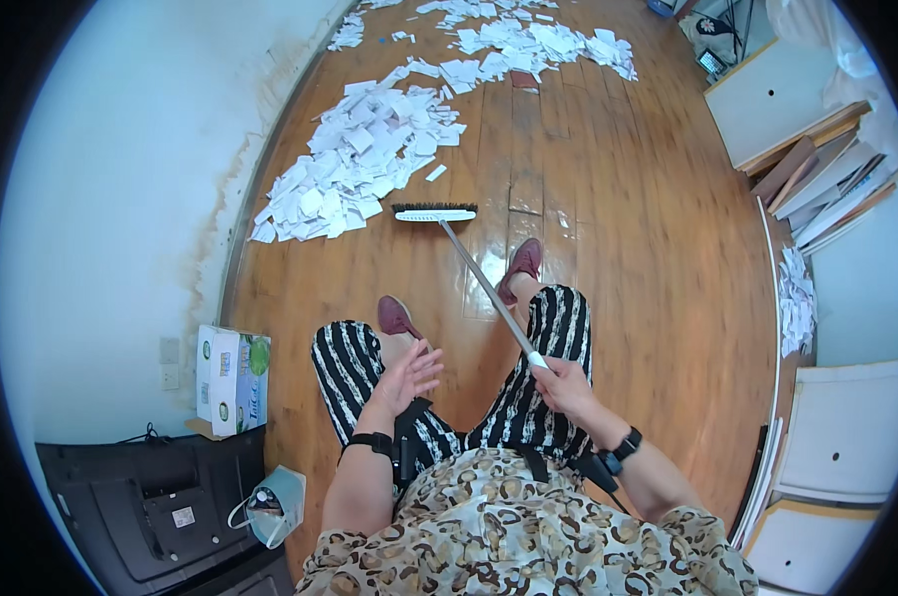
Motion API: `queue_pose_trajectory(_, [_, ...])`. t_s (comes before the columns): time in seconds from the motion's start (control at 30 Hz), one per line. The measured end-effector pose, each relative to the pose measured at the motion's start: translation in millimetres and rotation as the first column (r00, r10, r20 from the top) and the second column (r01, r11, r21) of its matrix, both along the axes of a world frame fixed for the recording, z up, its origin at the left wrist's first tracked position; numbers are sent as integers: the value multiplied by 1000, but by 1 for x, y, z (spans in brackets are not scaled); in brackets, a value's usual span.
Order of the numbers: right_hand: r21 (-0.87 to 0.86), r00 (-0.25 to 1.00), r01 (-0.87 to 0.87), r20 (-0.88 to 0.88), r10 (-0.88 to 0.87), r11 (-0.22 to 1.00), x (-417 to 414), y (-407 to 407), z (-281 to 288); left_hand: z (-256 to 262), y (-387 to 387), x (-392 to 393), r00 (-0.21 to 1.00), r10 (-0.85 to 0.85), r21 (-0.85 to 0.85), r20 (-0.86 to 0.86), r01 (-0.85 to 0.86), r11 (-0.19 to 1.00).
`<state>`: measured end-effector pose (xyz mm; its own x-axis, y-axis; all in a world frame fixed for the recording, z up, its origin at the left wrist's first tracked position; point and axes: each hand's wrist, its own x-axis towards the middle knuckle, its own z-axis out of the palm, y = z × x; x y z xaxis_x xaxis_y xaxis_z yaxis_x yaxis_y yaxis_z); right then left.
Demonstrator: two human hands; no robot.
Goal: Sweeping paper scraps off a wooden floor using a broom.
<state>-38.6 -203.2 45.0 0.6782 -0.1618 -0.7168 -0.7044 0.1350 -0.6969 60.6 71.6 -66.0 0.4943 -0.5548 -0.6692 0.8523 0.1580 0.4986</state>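
Note:
My right hand (566, 387) grips the white end of a long metal handle (490, 290). At the handle's far end is a white brush head (435, 215) with dark bristles, lying at floor level just beyond my feet. My left hand (409, 376) is held above my left thigh, fingers apart, with nothing in it. A big heap of white paper slips (363, 153) spreads along the wall, left of and beyond the brush. One loose slip (435, 173) lies on the wooden floor between the heap and the brush.
More paper (523, 45) is strewn farther off. Stacked boards and frames (829, 182) lean at the right, with a paper pile (797, 302) near white panels (840, 432). On the left are a carton (233, 380), a flat black screen (158, 506) seen from behind, and a light blue bag (276, 503).

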Motion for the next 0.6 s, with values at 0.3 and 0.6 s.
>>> queue_pose_trajectory(0.3, [27, 978, -79, -189, 83, 997, -103, -4, 94, -11, -18, 8, 998, -56, -10, -38, 56, 998])
queue_pose_trajectory(0.6, [-59, 990, -132, -57, 129, 989, -48, 19, 6, -6, -15, 6, 998, -52, -23, -18, 52, 998])
